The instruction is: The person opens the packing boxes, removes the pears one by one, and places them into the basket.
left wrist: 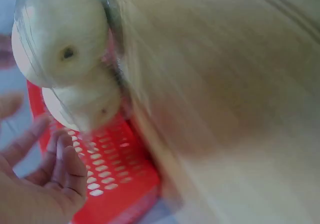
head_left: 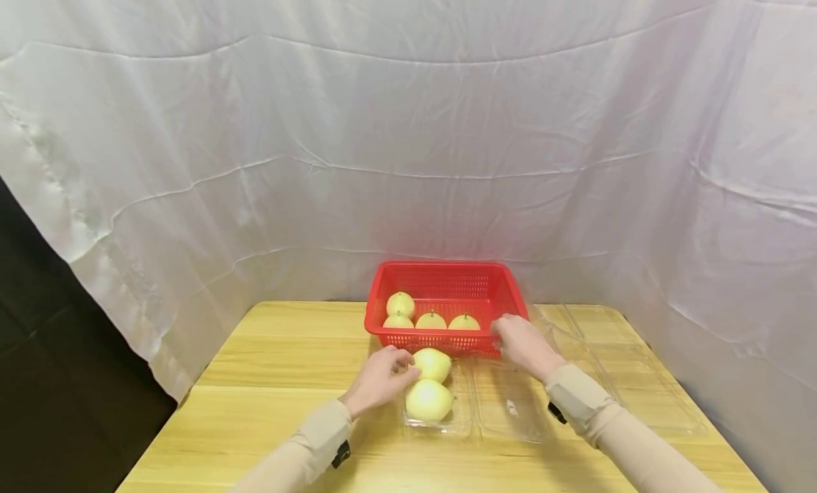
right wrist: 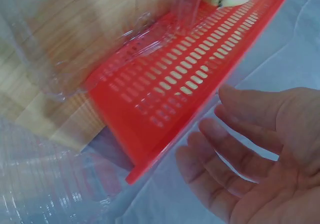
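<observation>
Two pale yellow pears [head_left: 428, 401] lie one behind the other in the left half of a clear plastic clamshell box [head_left: 474, 408], whose other half lies flat open to the right. Beside them on the left, my left hand [head_left: 383, 381] has its fingers loosely bent close to the rear pear [head_left: 434, 365], holding nothing. My right hand [head_left: 525, 345] is over the front right corner of a red basket [head_left: 447, 266], its fingers [right wrist: 220, 149] relaxed and nothing between them. Several more pears [head_left: 430, 320] sit along the front and left of the basket.
More clear plastic boxes [head_left: 628, 365] lie on the right of the wooden table [head_left: 281, 365]. A pale curtain [head_left: 408, 159] hangs behind the basket and along both sides.
</observation>
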The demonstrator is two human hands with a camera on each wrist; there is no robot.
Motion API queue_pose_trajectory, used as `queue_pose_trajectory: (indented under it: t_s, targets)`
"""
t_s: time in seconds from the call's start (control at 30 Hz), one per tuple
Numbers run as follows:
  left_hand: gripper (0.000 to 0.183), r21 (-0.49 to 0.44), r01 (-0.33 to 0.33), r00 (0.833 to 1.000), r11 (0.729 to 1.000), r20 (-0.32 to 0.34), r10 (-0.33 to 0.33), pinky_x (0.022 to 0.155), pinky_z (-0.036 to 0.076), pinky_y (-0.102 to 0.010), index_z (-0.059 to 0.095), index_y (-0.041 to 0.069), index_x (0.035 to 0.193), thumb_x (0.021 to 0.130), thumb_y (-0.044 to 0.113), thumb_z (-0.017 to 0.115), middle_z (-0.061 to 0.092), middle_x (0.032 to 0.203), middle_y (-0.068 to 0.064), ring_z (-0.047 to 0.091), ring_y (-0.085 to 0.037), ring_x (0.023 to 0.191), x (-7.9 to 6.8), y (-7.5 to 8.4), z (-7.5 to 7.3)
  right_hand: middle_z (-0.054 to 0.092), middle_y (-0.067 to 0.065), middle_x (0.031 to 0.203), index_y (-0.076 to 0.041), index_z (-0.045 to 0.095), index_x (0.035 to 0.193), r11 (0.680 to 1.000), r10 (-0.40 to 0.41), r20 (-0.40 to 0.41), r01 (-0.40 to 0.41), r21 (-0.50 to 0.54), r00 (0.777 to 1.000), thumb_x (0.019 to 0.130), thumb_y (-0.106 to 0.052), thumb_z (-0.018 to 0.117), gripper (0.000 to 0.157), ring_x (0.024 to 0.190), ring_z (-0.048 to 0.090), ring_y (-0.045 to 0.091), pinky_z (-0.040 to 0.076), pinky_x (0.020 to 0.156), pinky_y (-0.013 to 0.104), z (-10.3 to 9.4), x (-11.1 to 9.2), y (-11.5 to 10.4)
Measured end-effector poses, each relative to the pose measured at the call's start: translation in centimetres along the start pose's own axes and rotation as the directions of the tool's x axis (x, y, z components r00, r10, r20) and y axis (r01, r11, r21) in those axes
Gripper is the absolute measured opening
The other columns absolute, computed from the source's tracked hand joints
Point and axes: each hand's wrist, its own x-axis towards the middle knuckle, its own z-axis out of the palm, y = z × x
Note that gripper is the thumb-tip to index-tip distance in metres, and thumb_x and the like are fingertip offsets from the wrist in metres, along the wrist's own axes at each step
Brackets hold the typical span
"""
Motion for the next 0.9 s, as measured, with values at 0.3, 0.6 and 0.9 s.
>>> queue_pose_trajectory:
  t_s: [0.3, 0.6, 0.9]
  targets:
    - [0.054, 0.382, -0.218, 0.962, 0.898, 0.241, 0.131, 0.084, 0.046, -0.037, 0.068, 0.023, 0.121, 0.086, 0.063, 0.059, 0.068, 0.108, -0.002, 0.059, -0.017, 0.097, -0.4, 2.8, 0.2, 0.069, 0.007, 0.082, -0.007, 0.074, 0.085, 0.999, 0.029, -0.014, -0.029, -0.021, 0.999, 0.076, 0.006, 0.067, 0.017, 0.078, 0.067, 0.026, 0.055, 0.069, 0.043, 0.6, 0.8, 1.5]
    - [0.059, 0.485, -0.197, 0.955, 0.852, 0.290, 0.056, 0.089, 0.045, -0.039, 0.065, 0.032, 0.126, 0.080, 0.069, 0.062, 0.069, 0.114, 0.000, 0.058, -0.018, 0.102, -0.3, 4.1, 0.4, 0.070, 0.003, 0.081, -0.011, 0.075, 0.082, 0.995, 0.095, 0.047, -0.094, -0.025, 0.994, 0.081, 0.001, 0.067, 0.015, 0.070, 0.062, 0.019, 0.050, 0.059, 0.040, 0.7, 1.6, 1.8]
    - [0.062, 0.515, -0.187, 0.958, 0.836, 0.285, 0.039, 0.088, 0.041, -0.036, 0.064, 0.033, 0.127, 0.078, 0.070, 0.063, 0.071, 0.113, -0.002, 0.059, -0.019, 0.106, -0.2, 4.6, 1.2, 0.065, 0.001, 0.073, -0.014, 0.072, 0.071, 0.994, 0.107, 0.075, -0.106, -0.012, 0.991, 0.080, 0.000, 0.068, 0.017, 0.063, 0.057, 0.018, 0.046, 0.056, 0.036, 0.5, 1.9, 1.8]
